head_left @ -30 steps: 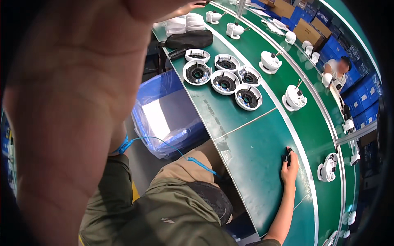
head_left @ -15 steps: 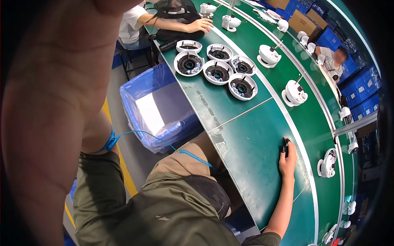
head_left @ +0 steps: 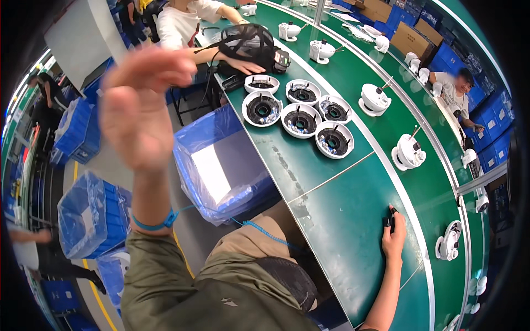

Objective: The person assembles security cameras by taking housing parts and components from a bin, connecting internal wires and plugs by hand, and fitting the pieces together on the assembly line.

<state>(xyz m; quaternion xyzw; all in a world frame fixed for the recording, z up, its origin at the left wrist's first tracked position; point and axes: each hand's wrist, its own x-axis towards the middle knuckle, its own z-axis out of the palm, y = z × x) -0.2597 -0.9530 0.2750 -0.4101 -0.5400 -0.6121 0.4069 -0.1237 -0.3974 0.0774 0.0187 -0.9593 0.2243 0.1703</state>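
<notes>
My left hand (head_left: pixel 141 107) is raised above the floor, well away from the table. It is a little blurred, its fingers look stretched out, and nothing shows in it. A blue wrist strap (head_left: pixel 157 222) with a coiled blue cord (head_left: pixel 265 230) circles that wrist. My right hand (head_left: pixel 393 237) rests on the green tabletop (head_left: pixel 342 220), fingers extended, with black covers on some fingertips and nothing held. Farther along the table sit several round white housings (head_left: pixel 334 139) with black ring-shaped insides and small wires. They lie beyond reach of either hand's present position.
Left of the table stands a blue bin (head_left: pixel 190 165) lined with clear plastic. Right of the tabletop, white camera-like units (head_left: pixel 408 151) stand along a green conveyor (head_left: pixel 381 129). A co-worker's hand (head_left: pixel 245 66) lies near a black mesh bag (head_left: pixel 247 41). Another lined bin (head_left: pixel 91 212) is at far left.
My left hand has moved away from right in front of the view and now appears smaller. The view has shifted, uncovering the left side. My right hand stays on the tabletop.
</notes>
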